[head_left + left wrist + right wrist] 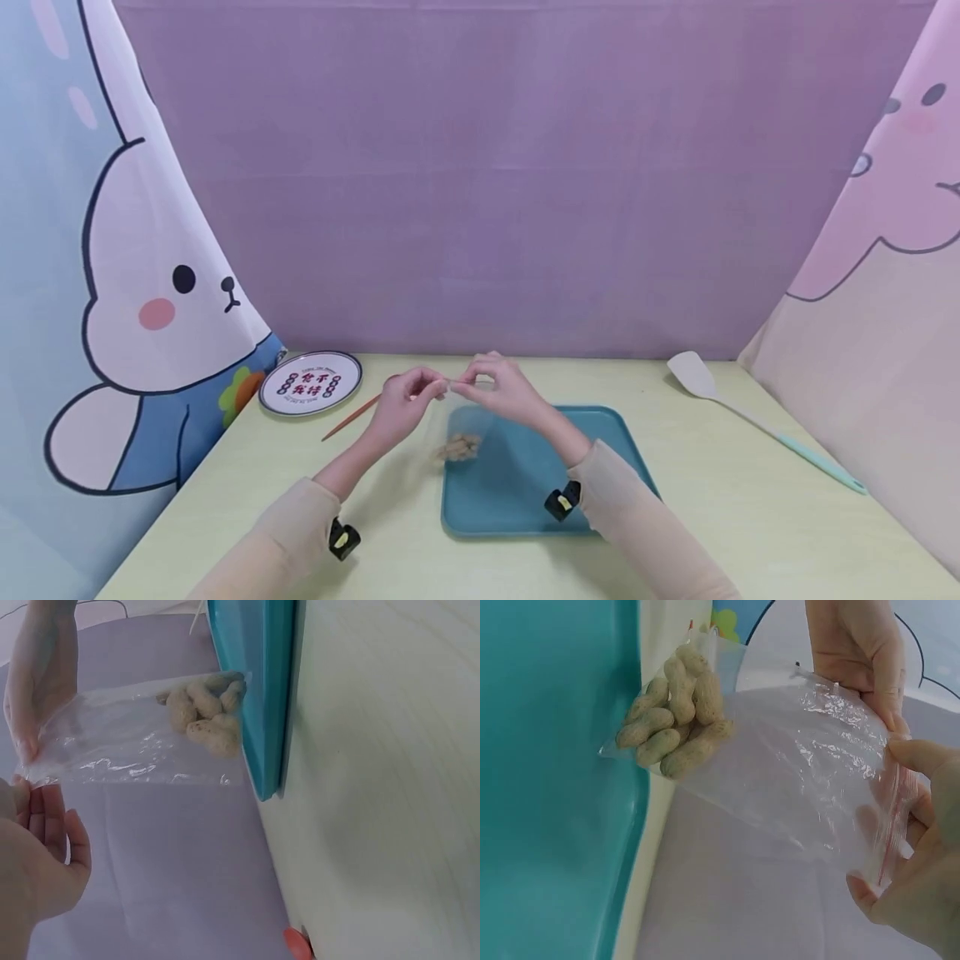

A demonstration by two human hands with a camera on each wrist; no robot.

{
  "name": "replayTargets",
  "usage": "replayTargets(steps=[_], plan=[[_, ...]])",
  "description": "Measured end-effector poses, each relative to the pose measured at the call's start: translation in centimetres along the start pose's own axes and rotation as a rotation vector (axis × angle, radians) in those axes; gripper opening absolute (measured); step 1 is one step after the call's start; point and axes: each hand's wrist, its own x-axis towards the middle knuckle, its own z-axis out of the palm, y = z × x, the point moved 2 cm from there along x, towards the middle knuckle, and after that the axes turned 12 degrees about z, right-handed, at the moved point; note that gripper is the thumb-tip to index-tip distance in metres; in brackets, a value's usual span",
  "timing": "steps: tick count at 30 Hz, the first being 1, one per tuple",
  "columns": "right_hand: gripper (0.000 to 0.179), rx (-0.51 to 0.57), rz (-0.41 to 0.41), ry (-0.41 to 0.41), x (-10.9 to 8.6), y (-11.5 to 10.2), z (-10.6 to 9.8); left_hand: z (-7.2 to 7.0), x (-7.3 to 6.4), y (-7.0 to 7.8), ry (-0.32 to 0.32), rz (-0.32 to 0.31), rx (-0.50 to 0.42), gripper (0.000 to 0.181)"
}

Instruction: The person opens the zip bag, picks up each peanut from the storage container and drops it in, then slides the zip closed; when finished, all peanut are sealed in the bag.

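A clear zip bag (802, 765) with a red line along its top hangs between my hands. Several peanuts in their shells (675, 720) lie gathered at its bottom end. My left hand (405, 402) pinches the top edge of the bag between thumb and fingers. Right beside it, my right hand (506, 392) pinches the same edge, fingertips close to those of the left. In the left wrist view the bag (112, 739) stretches away from both hands, its peanut-filled end overlapping the rim of a teal tray (276, 697).
The teal tray (555, 508) lies on the pale table under my right forearm. To the left are a white printed plate (311, 383) and a reddish-brown stick (351, 418). A spatula (750, 415) with a mint handle lies at right. Printed and purple cloths surround the table.
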Motion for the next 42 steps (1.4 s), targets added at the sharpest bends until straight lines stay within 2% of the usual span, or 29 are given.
replayTargets(steps=[5,12,17,21,28,30,33,36,39,42], plan=[[0.008,0.004,-0.018,0.035,-0.3,-0.1,-0.8,0.1,0.2,0.4,0.068,-0.061,0.01,0.012],[0.011,0.049,0.018,0.044,-0.8,0.6,-1.7,-0.8,0.5,3.1,0.108,-0.101,-0.001,0.012],[0.008,0.068,0.034,0.072,-1.2,1.4,-2.1,-1.3,0.6,3.1,0.132,-0.108,-0.016,0.012],[0.007,0.065,0.06,0.091,-1.7,1.4,-2.3,-1.5,0.6,2.8,0.148,-0.125,-0.038,0.013],[0.008,0.076,0.089,0.083,-2.9,-1.2,-3.9,-1.5,0.4,2.5,0.156,-0.139,-0.047,0.013],[0.008,0.079,0.092,0.09,-3.0,-1.2,-3.9,-1.5,0.5,2.4,0.153,-0.134,-0.054,0.013],[0.008,0.09,0.099,0.099,-2.7,0.0,-3.4,-1.6,0.5,2.0,0.153,-0.13,-0.063,0.013],[0.009,0.106,0.098,0.099,-2.1,1.4,-2.6,-1.9,0.5,1.3,0.154,-0.138,-0.084,0.014],[0.011,0.162,0.101,0.082,-1.7,2.0,-2.1,-2.3,0.3,-0.5,0.147,-0.129,-0.125,0.017],[0.012,0.241,0.114,0.039,-1.6,0.4,-2.2,-3.0,0.1,-2.0,0.114,-0.124,-0.176,0.023]])
